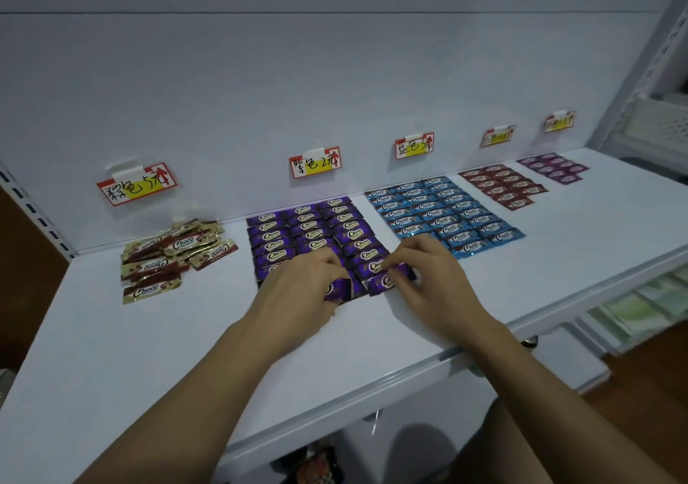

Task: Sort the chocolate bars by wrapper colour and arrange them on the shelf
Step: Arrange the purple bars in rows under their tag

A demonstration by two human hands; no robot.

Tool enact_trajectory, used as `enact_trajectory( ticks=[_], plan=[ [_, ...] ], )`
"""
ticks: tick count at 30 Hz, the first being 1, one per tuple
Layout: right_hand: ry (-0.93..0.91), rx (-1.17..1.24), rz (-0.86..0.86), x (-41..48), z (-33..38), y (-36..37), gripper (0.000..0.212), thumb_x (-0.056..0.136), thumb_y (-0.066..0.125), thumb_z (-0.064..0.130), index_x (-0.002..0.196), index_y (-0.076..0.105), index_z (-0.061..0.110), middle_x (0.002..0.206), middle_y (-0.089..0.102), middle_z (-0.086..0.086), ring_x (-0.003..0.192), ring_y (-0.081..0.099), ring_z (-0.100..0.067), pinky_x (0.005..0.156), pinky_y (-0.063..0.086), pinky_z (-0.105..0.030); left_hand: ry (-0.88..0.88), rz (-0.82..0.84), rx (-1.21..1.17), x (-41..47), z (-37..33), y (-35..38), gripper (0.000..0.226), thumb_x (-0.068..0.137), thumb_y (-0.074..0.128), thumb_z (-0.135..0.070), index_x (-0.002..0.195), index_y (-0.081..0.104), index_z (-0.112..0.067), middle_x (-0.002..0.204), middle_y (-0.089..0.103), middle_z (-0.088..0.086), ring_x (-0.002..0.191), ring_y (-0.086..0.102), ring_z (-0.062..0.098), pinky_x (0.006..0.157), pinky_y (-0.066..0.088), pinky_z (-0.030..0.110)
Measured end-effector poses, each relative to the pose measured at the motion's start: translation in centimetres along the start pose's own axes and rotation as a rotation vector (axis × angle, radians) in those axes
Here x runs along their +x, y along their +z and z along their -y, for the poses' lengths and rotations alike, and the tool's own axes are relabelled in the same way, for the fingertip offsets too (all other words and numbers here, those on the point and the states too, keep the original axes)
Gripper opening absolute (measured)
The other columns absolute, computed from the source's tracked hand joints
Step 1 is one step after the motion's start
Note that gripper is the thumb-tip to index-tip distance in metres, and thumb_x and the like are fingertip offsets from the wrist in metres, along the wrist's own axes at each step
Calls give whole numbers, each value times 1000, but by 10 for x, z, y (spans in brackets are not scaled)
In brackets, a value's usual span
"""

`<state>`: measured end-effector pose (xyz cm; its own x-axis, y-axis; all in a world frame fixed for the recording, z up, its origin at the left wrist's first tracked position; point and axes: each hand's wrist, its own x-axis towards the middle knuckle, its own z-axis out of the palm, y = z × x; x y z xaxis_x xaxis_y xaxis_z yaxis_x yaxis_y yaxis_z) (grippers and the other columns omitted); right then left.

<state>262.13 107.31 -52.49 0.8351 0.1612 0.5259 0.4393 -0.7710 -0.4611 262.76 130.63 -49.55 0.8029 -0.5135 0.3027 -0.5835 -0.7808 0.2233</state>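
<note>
Both hands work at the near edge of the purple-wrapped Choco bars (312, 230), which lie in tidy rows in the middle of the white shelf (186, 353). The left hand (298, 290) has its fingers curled round one purple bar (340, 290), gripping it just at the near end of the block. The right hand (428, 279) pinches another purple bar (385, 282) between thumb and fingertips, right beside the first, in the nearest row.

To the left, well apart from the purple block, the gold-wrapped bars (175, 252) sit in a loose, jumbled heap. To the right, just beside the purple rows, the blue bars (439, 212) lie in neat rows; farther right is a smaller block of dark red bars (502, 185), then a violet group (554, 167) at the far right end. Handwritten price tags (314, 161) hang on the back wall, one behind each group.
</note>
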Motion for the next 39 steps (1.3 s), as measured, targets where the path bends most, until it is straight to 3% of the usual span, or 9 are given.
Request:
enact_trajectory(
  ticks=[8, 21, 26, 29, 31, 33, 36, 39],
  plan=[
    [44, -59, 108, -3, 2, -2, 13, 77, 75, 20, 89, 72, 26, 91, 63, 8, 94, 51, -14, 75, 49, -37, 6, 63, 48, 1, 2, 1, 29, 86, 72, -22, 112, 73, -33, 117, 61, -17, 105, 60, 12, 74, 43, 25],
    [116, 50, 135, 0, 2, -3, 9, 82, 78, 15, 89, 76, 20, 90, 66, 7, 92, 62, -12, 70, 53, -27, -6, 80, 43, 1, 1, 0, 30, 87, 71, -24, 115, 71, -34, 122, 60, -17, 109, 58, 12, 74, 39, 23],
    [100, 59, 110, -1, 1, -3, 10, 81, 78, 14, 89, 76, 20, 90, 66, 9, 88, 62, -9, 68, 48, -17, 6, 37, -15, 0, 4, 3, 28, 85, 74, -21, 110, 73, -34, 114, 62, -16, 104, 61, 12, 77, 49, 27],
    [93, 84, -34, 0, 3, -5, 12, 81, 75, 10, 86, 73, 20, 86, 63, 14, 81, 60, -9, 66, 43, -11, -123, -188, -376, 2, 2, 0, 26, 88, 76, -15, 105, 75, -34, 101, 67, -22, 94, 62, 3, 79, 51, 20],
    [59, 104, -99, 7, 9, -4, 12, 81, 72, 9, 84, 72, 20, 83, 64, 14, 76, 59, -9, 66, 43, -15, -324, -332, -797, 11, 0, -6, 19, 96, 67, -14, 105, 74, -30, 83, 69, -17, 74, 63, 7, 69, 53, 26],
    [0, 154, -116, 18, 21, 3, 11, 81, 68, 10, 85, 72, 19, 80, 63, 15, 73, 58, -9, 67, 43, -18, -510, -431, -1336, 20, 3, -11, 23, 101, 56, -6, 112, 71, -18, 71, 62, -1, 58, 55, 16, 60, 50, 36],
    [-34, 279, -84, 40, 51, 18, 10, 86, 69, 10, 92, 73, 17, 81, 64, 15, 74, 60, -8, 69, 43, -14, -649, -518, -1901, 23, 20, -23, 36, 99, 41, 7, 123, 63, -8, 83, 65, 8, 67, 62, 18, 66, 56, 34],
    [-21, 418, -27, 65, 79, 34, 7, 90, 71, 13, 96, 72, 15, 82, 68, 12, 77, 63, -7, 69, 46, -12, -652, -594, -2127, 20, 36, -31, 48, 93, 30, 13, 125, 58, -9, 107, 73, 11, 94, 74, 26, 83, 57, 39]
  ],
)
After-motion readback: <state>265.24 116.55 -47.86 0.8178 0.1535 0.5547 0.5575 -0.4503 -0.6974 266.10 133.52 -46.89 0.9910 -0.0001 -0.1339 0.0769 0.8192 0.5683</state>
